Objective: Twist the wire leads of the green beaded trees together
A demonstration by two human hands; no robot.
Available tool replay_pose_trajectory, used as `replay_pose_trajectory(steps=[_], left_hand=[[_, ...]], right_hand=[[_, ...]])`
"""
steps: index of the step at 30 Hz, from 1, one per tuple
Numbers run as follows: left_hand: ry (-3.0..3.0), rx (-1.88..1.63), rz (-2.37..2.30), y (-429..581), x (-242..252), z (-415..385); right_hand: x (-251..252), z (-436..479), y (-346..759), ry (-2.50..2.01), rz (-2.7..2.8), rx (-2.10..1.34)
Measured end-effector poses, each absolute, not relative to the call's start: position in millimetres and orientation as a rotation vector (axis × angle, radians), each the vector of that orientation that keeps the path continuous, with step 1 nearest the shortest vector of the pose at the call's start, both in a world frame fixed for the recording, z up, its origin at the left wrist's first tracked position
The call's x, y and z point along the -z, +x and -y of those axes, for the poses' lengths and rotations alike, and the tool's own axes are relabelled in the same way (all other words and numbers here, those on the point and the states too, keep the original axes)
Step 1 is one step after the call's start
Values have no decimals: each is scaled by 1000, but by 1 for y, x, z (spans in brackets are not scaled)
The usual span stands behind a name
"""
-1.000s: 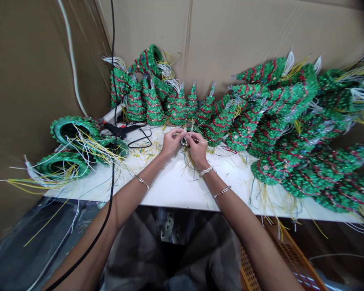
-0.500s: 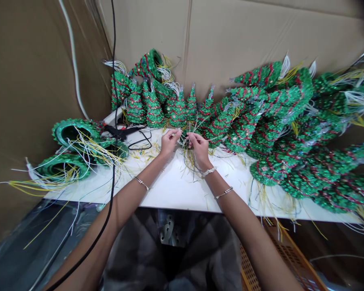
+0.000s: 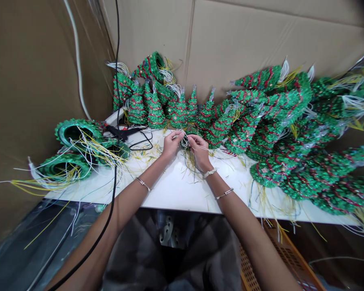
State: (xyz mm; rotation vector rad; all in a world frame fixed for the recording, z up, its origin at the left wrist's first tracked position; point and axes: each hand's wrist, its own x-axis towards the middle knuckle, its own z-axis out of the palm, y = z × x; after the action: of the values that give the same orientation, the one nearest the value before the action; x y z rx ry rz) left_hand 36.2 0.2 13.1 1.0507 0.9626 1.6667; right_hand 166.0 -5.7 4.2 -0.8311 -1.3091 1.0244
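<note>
My left hand pinches thin white wires over the middle of the white tabletop. Close beside it, my right hand has its fingertips closed on the same wire bundle, with strands trailing out to the right. Behind my fingers is a small green tree, partly hidden, from which the wires seem to come. Past the hands stand several small decorated Christmas trees with red garlands. Yellow and white wire scraps are scattered around my forearms.
A glue gun with a black cord lies left of my hands. Hollow green trees with loose wires lie at far left. Many trees are piled at right. A black cable hangs across my left arm. Below is an orange crate.
The wires that fanned upward at my right fingers now lie lower and run to the right. My hands stay close together; the view has shifted slightly.
</note>
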Motion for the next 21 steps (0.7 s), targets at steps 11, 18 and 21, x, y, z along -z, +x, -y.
replay_pose_trajectory(steps=[11,18,21], left_hand=[[998,-1617,-881,37,-11,0],[1076,-1646,-903,37,-11,-2],[1104,-1657,-923,37,-12,-2]], right_hand=[[-10,12,166,-810,1417,-876],[-8,9,166,-805,1423,-832],[-7,8,166,-805,1420,-823]])
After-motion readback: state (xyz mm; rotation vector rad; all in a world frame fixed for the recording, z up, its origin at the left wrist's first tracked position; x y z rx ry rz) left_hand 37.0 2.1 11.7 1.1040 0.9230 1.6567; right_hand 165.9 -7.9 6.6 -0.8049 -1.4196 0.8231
